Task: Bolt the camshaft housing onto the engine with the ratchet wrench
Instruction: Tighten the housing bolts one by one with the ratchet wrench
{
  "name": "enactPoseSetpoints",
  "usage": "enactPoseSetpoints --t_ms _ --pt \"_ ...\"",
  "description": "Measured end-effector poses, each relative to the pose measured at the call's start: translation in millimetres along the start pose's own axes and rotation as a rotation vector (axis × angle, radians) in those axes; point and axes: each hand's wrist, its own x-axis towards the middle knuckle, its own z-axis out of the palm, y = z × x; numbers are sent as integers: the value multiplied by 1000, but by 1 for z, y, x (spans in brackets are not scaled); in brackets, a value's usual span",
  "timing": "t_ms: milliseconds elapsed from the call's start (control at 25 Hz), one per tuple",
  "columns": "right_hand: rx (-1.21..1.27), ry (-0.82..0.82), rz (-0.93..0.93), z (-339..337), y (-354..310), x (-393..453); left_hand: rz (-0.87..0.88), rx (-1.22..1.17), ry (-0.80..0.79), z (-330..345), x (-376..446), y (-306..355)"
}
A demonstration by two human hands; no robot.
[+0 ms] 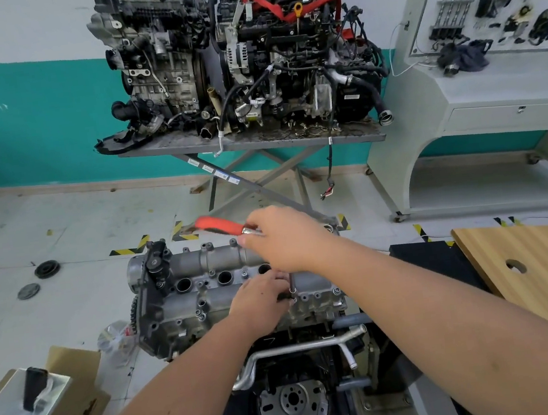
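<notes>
We see the camshaft housing [213, 285], grey cast metal, sitting on top of the engine [284, 361] directly below us. Two round dark bores show along its middle, small bolts dot its flanges, and a ribbed tube section runs along the far side. A black fitting is mounted at its left end.

The ratchet wrench [223, 226] has a red handle pointing left and away; its thin chrome extension [292, 286] drops upright to the housing's near edge. The right hand [283, 237] grips the wrench at its head, fingers curled round it. The left hand [260, 302] pinches the foot of the extension, steadying it on a bolt.

A wooden board [546, 274] lies to the right.
</notes>
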Motion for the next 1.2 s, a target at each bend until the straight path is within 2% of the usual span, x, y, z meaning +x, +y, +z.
enactPoseSetpoints --t_ms 80,240,360,440,520,720,880,960,1080,1120,1200 --pt "74 96 101 4 1 3 17 -4 0 1 0 -1" --pt "63 245 214 17 0 9 18 -20 -14 0 0 -1" --pt "-64 277 62 16 4 5 14 -10 -17 -2 -1 1" --pt "-169 186 -108 6 11 0 -1 0 -2 -2 -1 2" --pt "-247 134 -162 3 13 -2 -8 1 5 -2 -1 3" --pt "-137 278 125 19 2 11 -1 -2 -51 -3 0 2" --pt "-48 321 102 20 2 8 8 -4 -40 -3 -1 2" --pt "249 211 116 15 8 8 5 3 -30 -1 0 2" --pt "1027 -107 202 1 24 6 6 15 -23 1 1 -1" --pt "1206 -162 224 -1 30 5 2 15 -25 1 1 -2" --pt "1382 -204 226 1 39 3 -4 11 -23 1 2 -2"
